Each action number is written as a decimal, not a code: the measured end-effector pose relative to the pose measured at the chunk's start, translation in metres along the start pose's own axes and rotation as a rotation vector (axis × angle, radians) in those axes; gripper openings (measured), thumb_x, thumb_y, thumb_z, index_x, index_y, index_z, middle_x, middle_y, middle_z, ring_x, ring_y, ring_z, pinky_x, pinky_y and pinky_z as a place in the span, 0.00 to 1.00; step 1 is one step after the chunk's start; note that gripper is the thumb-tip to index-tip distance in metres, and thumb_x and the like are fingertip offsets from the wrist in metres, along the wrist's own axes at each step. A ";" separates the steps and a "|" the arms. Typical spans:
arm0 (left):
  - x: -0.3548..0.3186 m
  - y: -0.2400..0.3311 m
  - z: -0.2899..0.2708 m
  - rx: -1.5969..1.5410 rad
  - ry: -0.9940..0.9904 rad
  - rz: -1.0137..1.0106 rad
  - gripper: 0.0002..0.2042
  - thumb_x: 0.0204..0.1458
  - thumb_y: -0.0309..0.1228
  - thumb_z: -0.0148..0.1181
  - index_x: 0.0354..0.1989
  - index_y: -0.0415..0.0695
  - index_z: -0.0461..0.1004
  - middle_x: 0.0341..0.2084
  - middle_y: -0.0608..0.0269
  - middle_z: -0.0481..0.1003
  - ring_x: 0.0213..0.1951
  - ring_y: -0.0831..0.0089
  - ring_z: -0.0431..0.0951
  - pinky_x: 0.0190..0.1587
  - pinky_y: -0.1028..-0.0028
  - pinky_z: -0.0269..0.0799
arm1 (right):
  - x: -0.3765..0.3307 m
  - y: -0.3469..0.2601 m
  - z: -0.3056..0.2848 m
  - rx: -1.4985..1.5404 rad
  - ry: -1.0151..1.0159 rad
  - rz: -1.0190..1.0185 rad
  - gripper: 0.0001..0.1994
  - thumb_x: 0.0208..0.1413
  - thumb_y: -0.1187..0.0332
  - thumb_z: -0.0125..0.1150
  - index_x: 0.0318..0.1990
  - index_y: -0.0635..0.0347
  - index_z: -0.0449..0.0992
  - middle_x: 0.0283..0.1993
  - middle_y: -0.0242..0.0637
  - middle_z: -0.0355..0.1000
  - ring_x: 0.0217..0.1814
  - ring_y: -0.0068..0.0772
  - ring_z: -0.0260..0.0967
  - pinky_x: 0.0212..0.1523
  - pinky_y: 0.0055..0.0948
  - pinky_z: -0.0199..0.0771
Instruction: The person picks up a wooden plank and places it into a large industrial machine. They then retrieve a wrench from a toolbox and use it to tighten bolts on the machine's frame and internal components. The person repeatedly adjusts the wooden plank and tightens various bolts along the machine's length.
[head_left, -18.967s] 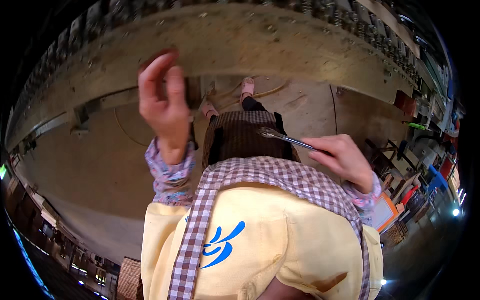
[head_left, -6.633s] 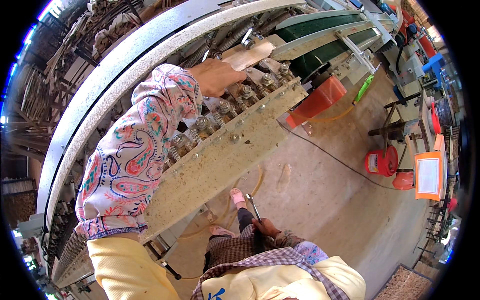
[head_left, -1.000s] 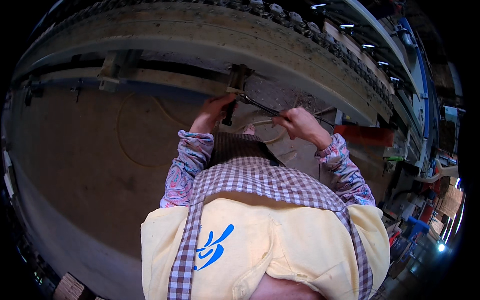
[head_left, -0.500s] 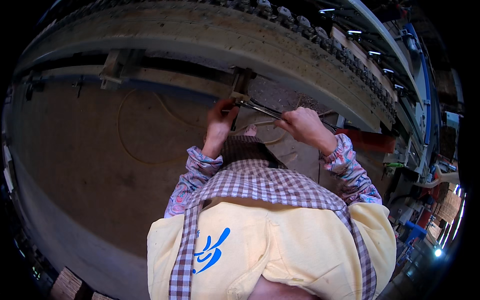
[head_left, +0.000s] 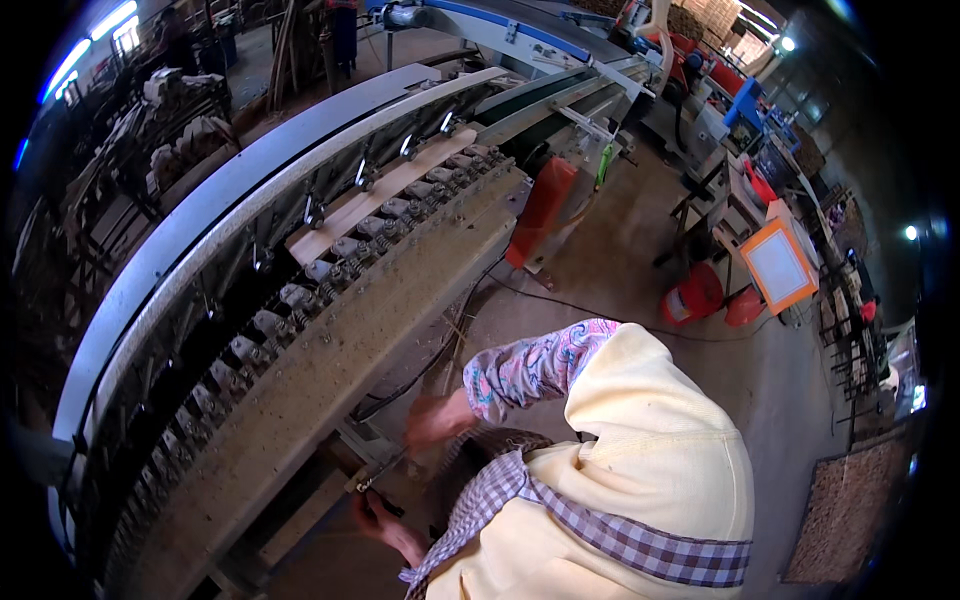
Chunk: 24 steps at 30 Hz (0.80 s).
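Note:
My right hand (head_left: 438, 418) is closed around the handle of a slim metal wrench (head_left: 384, 467), low beside the long dusty machine beam (head_left: 330, 385). The wrench's far end meets a bolt at a bracket below the beam. Close by that end, my left hand (head_left: 390, 528) has its fingers curled beside a dark piece. Shadow and the small size hide exactly what those fingers grip. A patterned sleeve covers my right forearm.
Along the beam runs a row of spring-loaded clamps (head_left: 270, 325), with a pale wood strip (head_left: 375, 200) behind them. A red panel (head_left: 542, 210) hangs at the beam's end. Further right are a red bucket (head_left: 692, 295), an orange-edged board (head_left: 778, 265) and a floor cable.
My view has swung to the right and up, so the hands appear lower in the picture. The right hand still holds the wrench at the bracket; the left stays beside it.

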<state>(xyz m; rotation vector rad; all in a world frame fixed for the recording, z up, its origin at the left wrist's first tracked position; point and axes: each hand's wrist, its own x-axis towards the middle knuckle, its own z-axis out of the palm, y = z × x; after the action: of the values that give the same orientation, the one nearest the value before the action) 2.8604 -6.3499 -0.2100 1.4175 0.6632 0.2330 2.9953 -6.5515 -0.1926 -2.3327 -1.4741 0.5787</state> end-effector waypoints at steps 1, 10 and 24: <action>0.000 -0.002 -0.010 0.004 -0.016 -0.039 0.14 0.57 0.29 0.55 0.50 0.37 0.69 0.38 0.65 0.72 0.36 0.79 0.68 0.39 0.79 0.65 | 0.004 -0.010 0.004 -0.016 -0.037 0.042 0.20 0.55 0.50 0.52 0.31 0.57 0.79 0.29 0.46 0.75 0.35 0.50 0.74 0.33 0.46 0.72; 0.008 -0.004 -0.011 -0.024 0.102 -0.035 0.18 0.58 0.39 0.51 0.52 0.39 0.68 0.46 0.59 0.70 0.45 0.70 0.70 0.48 0.71 0.64 | 0.017 0.002 0.027 0.109 0.053 0.165 0.21 0.57 0.49 0.50 0.30 0.57 0.80 0.29 0.46 0.75 0.33 0.49 0.74 0.33 0.45 0.72; 0.041 -0.011 0.031 -0.012 -0.087 -0.262 0.21 0.59 0.47 0.45 0.50 0.42 0.68 0.42 0.59 0.70 0.41 0.67 0.70 0.44 0.67 0.66 | 0.056 0.032 0.119 -0.026 -0.029 0.271 0.13 0.51 0.53 0.55 0.26 0.50 0.78 0.28 0.36 0.75 0.32 0.44 0.75 0.29 0.44 0.75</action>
<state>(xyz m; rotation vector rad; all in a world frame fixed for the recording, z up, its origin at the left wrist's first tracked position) 2.9082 -6.3561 -0.2315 1.3065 0.7655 -0.0306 2.9830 -6.5075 -0.3200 -2.5748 -1.1897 0.6677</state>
